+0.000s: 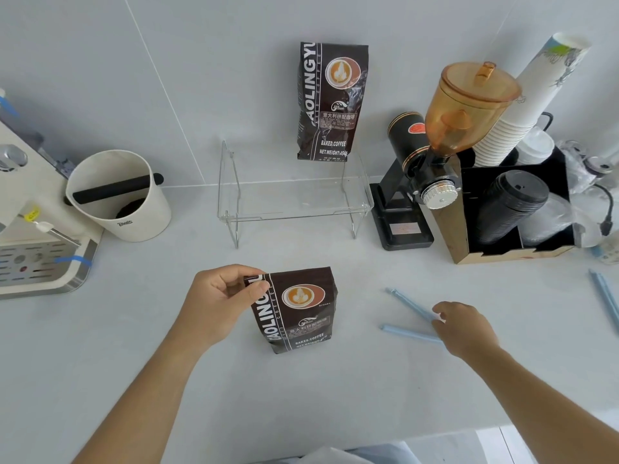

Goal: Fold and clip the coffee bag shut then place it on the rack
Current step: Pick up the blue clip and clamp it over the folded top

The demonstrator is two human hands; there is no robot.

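Observation:
A dark brown coffee bag (298,313) stands upright on the white counter in front of me. My left hand (219,301) pinches its folded top left corner. To the right lies a light blue bag clip (410,316), spread open in a V. My right hand (464,329) rests on the clip's hinged end, fingers touching it. The clear acrylic rack (294,209) stands behind the bag by the wall. A second, taller coffee bag (330,102) stands on the rack's back edge against the wall.
A white knock box (117,199) and an espresso machine (37,256) stand at the left. At the right are a black grinder with an amber hopper (445,139), a cup and lid organiser (516,209), stacked paper cups (526,105) and another blue clip (604,296).

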